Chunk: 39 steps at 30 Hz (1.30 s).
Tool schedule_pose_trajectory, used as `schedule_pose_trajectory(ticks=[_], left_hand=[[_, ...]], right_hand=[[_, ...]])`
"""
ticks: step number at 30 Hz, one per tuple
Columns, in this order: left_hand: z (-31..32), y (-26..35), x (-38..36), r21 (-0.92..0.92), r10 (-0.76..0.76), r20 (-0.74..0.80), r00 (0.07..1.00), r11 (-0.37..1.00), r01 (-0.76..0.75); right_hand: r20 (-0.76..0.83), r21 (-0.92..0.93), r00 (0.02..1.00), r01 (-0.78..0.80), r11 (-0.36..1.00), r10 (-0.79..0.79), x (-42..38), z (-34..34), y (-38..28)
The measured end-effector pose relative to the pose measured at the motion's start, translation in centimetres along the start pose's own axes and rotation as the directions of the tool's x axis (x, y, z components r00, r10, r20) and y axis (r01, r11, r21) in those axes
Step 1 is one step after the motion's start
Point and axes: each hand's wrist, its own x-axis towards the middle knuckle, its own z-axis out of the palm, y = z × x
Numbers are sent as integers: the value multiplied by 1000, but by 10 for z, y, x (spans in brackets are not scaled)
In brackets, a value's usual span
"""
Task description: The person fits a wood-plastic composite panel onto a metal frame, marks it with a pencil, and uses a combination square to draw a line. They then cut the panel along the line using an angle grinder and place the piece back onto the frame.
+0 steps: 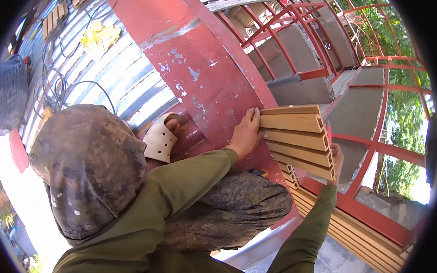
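A short piece of tan fluted panel (pixel 295 137) with hollow ends is held tilted over the red metal edge. My left hand (pixel 246 131) grips its left end, fingers over the upper corner and thumb against the ribbed face. At the opposite, cut end, my right hand (pixel 337 160) is curled against the panel's far side, with part of its fingers hidden behind it. A small red thing (pixel 329 132) shows just above that hand; I cannot make out what it is. Below, longer fluted panels (pixel 354 232) lie fixed along the red frame, one hollow end (pixel 291 176) showing.
Red-painted sheet metal (pixel 201 73) with peeling patches runs beneath me, beside corrugated roofing (pixel 129 71) with cables (pixel 61 85) and a yellow cloth (pixel 100 37). My camouflage-clad knee (pixel 255 200) and a white perforated shoe (pixel 158 140) are close by. Red framing (pixel 384 113) stands at right.
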Motion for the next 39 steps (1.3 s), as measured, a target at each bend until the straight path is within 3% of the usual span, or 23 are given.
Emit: schedule_pose_trajectory(ticks=[1, 2, 3, 9, 15, 17, 20, 25, 28, 30, 35, 39], left_hand=[[-2, 1, 0, 6, 5, 15, 1000, 1000, -5], [-3, 2, -1, 15, 10, 31, 999, 1000, -10], [-2, 2, -2, 14, 2, 10, 1000, 1000, -3], [-3, 0, -1, 34, 21, 7, 1000, 999, -21], [-1, -2, -2, 46, 44, -11, 999, 998, -44], [-1, -2, -2, 65, 88, -41, 995, 994, -85], [-2, -1, -2, 60, 88, -38, 995, 995, -86], [-2, -3, -2, 69, 109, -50, 993, 992, -106], [-2, -3, -1, 79, 119, -52, 992, 990, -115], [0, -3, -1, 85, 117, -52, 992, 990, -112], [-1, -3, -1, 94, 111, -45, 993, 990, -106], [-1, -3, -2, 94, 113, -49, 992, 990, -109]], right_hand=[[54, 19, 998, -14, 1000, 13, 4, 20, -6], [92, 313, 995, -70, 947, 43, 6, 39, -27], [156, 324, 987, -88, 942, 39, 8, 49, -38], [500, 76, 866, -25, 997, -16, 34, 69, -69], [682, -7, 729, 94, 996, -64, 86, 102, -75], [687, 0, 725, 66, 998, -48, 97, 116, -78], [671, 17, 734, -161, 987, 109, 100, 132, -80], [637, -4, 770, -43, 999, 36, 105, 136, -58], [565, -131, 824, 34, 991, 47, 103, 140, -61], [514, -175, 857, 143, 974, -33, 103, 143, -60], [487, -50, 873, 65, 997, -33, 87, 141, -93], [437, -199, 894, -13, 980, 101, 80, 144, -110]])
